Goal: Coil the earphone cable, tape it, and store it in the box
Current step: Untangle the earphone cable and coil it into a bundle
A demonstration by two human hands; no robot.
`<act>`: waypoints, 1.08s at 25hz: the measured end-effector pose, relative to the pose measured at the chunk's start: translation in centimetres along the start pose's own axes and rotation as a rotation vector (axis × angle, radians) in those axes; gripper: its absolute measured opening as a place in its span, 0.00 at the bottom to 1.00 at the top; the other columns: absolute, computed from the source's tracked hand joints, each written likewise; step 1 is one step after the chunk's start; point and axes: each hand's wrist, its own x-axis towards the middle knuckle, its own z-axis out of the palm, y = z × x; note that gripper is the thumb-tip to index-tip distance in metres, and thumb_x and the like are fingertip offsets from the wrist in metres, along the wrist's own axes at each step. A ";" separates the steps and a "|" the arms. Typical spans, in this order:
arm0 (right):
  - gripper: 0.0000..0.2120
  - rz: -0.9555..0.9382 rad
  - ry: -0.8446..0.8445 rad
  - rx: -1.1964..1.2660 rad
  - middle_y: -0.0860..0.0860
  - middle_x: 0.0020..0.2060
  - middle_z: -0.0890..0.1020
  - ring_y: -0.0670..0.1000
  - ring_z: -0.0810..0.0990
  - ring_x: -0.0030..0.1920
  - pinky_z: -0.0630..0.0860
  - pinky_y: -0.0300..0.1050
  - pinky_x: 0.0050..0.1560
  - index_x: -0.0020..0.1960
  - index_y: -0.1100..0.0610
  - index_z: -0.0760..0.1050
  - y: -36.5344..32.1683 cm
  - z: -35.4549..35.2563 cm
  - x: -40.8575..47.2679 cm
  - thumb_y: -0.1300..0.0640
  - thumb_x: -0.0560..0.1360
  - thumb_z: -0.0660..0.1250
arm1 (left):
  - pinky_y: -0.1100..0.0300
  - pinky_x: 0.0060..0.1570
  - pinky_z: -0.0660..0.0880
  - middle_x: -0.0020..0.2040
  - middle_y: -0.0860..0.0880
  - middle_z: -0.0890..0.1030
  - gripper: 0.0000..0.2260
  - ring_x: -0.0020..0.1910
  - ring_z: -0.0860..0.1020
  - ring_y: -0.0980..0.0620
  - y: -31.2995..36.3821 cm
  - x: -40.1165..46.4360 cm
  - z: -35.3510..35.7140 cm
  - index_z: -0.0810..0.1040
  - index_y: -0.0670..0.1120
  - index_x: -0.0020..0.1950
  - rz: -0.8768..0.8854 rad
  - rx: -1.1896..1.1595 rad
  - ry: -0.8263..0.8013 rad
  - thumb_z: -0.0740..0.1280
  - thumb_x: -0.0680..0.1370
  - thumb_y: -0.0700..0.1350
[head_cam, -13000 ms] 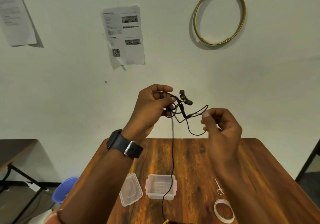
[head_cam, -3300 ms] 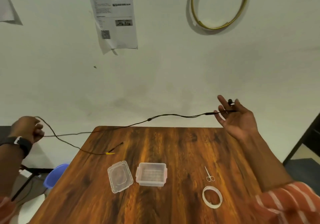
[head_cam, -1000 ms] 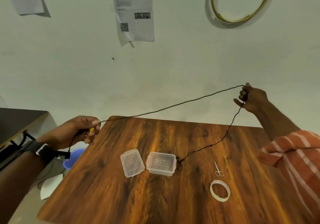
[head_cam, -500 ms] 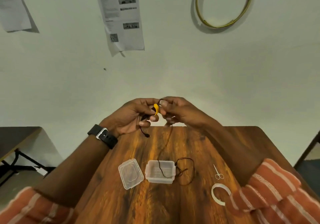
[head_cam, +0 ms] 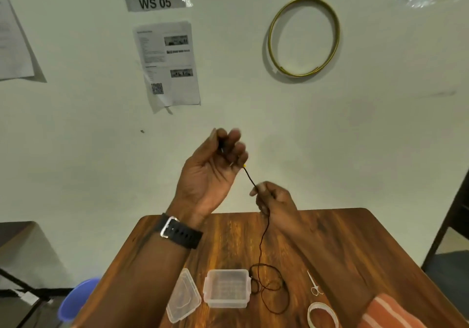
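My left hand point(head_cam: 215, 167) is raised above the table's far edge, palm toward me, fingers curled round the yellow-tipped plug end of the black earphone cable point(head_cam: 262, 238). My right hand point(head_cam: 272, 199) pinches the same cable just below and to the right. From there the cable hangs down to the table and lies in loose loops right of the clear plastic box point(head_cam: 226, 288). The box stands open; its lid point(head_cam: 183, 296) lies to its left.
A roll of clear tape point(head_cam: 322, 316) and small scissors point(head_cam: 314, 284) lie on the wooden table point(head_cam: 355, 249) to the right of the cable loops. A blue bin point(head_cam: 76, 299) stands on the floor at the left. A dark table sits further left.
Both hands have parted a little: my left hand rose and turned palm toward me, my right hand slid down the cable. The view tilted up.
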 end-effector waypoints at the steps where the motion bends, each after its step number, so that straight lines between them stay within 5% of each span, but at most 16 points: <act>1: 0.16 -0.009 -0.027 -0.015 0.44 0.24 0.70 0.45 0.67 0.26 0.64 0.43 0.31 0.43 0.53 0.81 0.1 0.5 -1.5 0.53 0.83 0.58 | 0.54 0.58 0.79 0.50 0.47 0.86 0.13 0.50 0.84 0.50 0.1 1.4 -0.3 0.81 0.44 0.47 0.154 0.296 0.066 0.57 0.83 0.42; 3: 0.14 -0.064 -0.062 -0.035 0.43 0.24 0.72 0.43 0.69 0.26 0.66 0.39 0.30 0.44 0.55 0.81 -1.1 0.2 -3.9 0.54 0.82 0.59 | 0.47 0.63 0.75 0.53 0.48 0.86 0.11 0.56 0.82 0.52 0.2 3.6 -2.1 0.81 0.45 0.48 0.392 1.245 0.136 0.59 0.83 0.42; 5: 0.13 -0.118 -0.027 -0.046 0.42 0.25 0.73 0.41 0.69 0.26 0.66 0.34 0.29 0.43 0.57 0.81 -3.7 -1.5 -4.8 0.55 0.81 0.61 | 0.44 0.57 0.77 0.46 0.52 0.85 0.11 0.48 0.83 0.53 -0.6 3.8 -4.6 0.80 0.47 0.47 0.275 1.697 0.041 0.59 0.83 0.44; 7: 0.14 -0.165 0.054 -0.012 0.43 0.24 0.70 0.43 0.66 0.26 0.63 0.36 0.27 0.41 0.55 0.80 -6.1 -4.0 -3.9 0.51 0.80 0.63 | 0.52 0.37 0.80 0.40 0.49 0.85 0.12 0.30 0.81 0.51 -2.4 1.7 -5.7 0.80 0.45 0.49 -0.086 1.403 -0.065 0.57 0.85 0.44; 8: 0.14 -0.185 0.078 -0.028 0.43 0.24 0.68 0.43 0.64 0.26 0.62 0.36 0.27 0.39 0.54 0.80 -6.9 -5.2 -2.9 0.50 0.80 0.63 | 0.58 0.27 0.73 0.36 0.47 0.83 0.14 0.23 0.75 0.53 -3.2 0.3 -5.5 0.80 0.42 0.51 -0.228 1.178 -0.111 0.56 0.85 0.44; 10: 0.14 -0.191 0.087 -0.080 0.42 0.24 0.67 0.43 0.63 0.25 0.61 0.37 0.26 0.38 0.54 0.79 -7.3 -6.3 -0.5 0.53 0.80 0.63 | 0.61 0.24 0.64 0.31 0.46 0.78 0.16 0.19 0.65 0.58 -4.7 -2.5 -4.4 0.78 0.36 0.55 -0.401 0.719 -0.191 0.54 0.85 0.44; 12: 0.15 -0.156 0.067 -0.062 0.44 0.24 0.66 0.44 0.61 0.25 0.58 0.38 0.26 0.38 0.55 0.78 -6.3 -6.0 1.4 0.54 0.82 0.62 | 0.63 0.26 0.68 0.30 0.48 0.74 0.16 0.19 0.64 0.60 -5.4 -4.0 -2.2 0.77 0.35 0.58 -0.401 0.270 -0.238 0.54 0.84 0.44; 14: 0.15 -0.125 0.041 -0.060 0.43 0.25 0.67 0.43 0.63 0.25 0.60 0.39 0.28 0.39 0.54 0.78 -4.5 -4.7 1.2 0.52 0.82 0.61 | 0.63 0.29 0.73 0.30 0.50 0.75 0.15 0.19 0.68 0.59 -5.1 -3.3 -0.2 0.77 0.36 0.60 -0.190 0.071 -0.099 0.55 0.84 0.43; 17: 0.13 -0.081 -0.094 -0.196 0.42 0.29 0.75 0.40 0.71 0.31 0.68 0.38 0.34 0.46 0.52 0.80 -0.9 -1.7 -3.0 0.51 0.82 0.59 | 0.62 0.40 0.79 0.37 0.49 0.83 0.14 0.31 0.81 0.54 -2.1 0.3 0.6 0.76 0.41 0.64 0.254 0.215 0.244 0.55 0.84 0.43; 19: 0.10 -0.059 -0.223 -0.254 0.41 0.35 0.80 0.39 0.77 0.36 0.71 0.37 0.40 0.51 0.47 0.81 -0.5 -0.6 -6.3 0.50 0.82 0.60 | 0.63 0.55 0.77 0.49 0.46 0.86 0.13 0.52 0.84 0.51 0.0 2.5 -0.8 0.79 0.50 0.62 0.472 0.768 0.377 0.56 0.85 0.42; 20: 0.09 -0.075 -0.241 -0.264 0.40 0.39 0.82 0.39 0.80 0.40 0.72 0.35 0.43 0.53 0.46 0.81 -1.4 -0.6 -7.1 0.51 0.81 0.61 | 0.62 0.60 0.75 0.54 0.49 0.85 0.13 0.59 0.81 0.55 0.5 2.9 -2.3 0.81 0.53 0.58 0.505 1.154 0.362 0.58 0.85 0.43; 22: 0.10 -0.141 -0.158 -0.265 0.39 0.40 0.84 0.39 0.81 0.43 0.72 0.29 0.43 0.50 0.51 0.82 -4.1 -2.2 -6.7 0.57 0.81 0.62 | 0.54 0.56 0.79 0.52 0.54 0.85 0.11 0.52 0.82 0.59 0.4 2.6 -5.2 0.83 0.51 0.55 0.344 1.602 0.177 0.60 0.84 0.43; 25: 0.11 -0.258 0.027 -0.233 0.35 0.29 0.78 0.38 0.73 0.31 0.66 0.27 0.34 0.44 0.59 0.80 -8.5 -5.3 -3.7 0.63 0.82 0.60 | 0.57 0.34 0.76 0.37 0.45 0.84 0.13 0.28 0.77 0.51 -1.6 -1.3 -6.5 0.81 0.49 0.59 -0.151 1.271 -0.134 0.57 0.85 0.47; 27: 0.12 -0.289 0.066 -0.247 0.37 0.26 0.75 0.39 0.69 0.28 0.64 0.28 0.32 0.42 0.57 0.79 -9.2 -6.2 -1.1 0.61 0.82 0.61 | 0.60 0.31 0.70 0.32 0.47 0.79 0.18 0.24 0.70 0.55 -3.0 -4.3 -5.5 0.79 0.40 0.62 -0.309 0.896 -0.254 0.56 0.85 0.49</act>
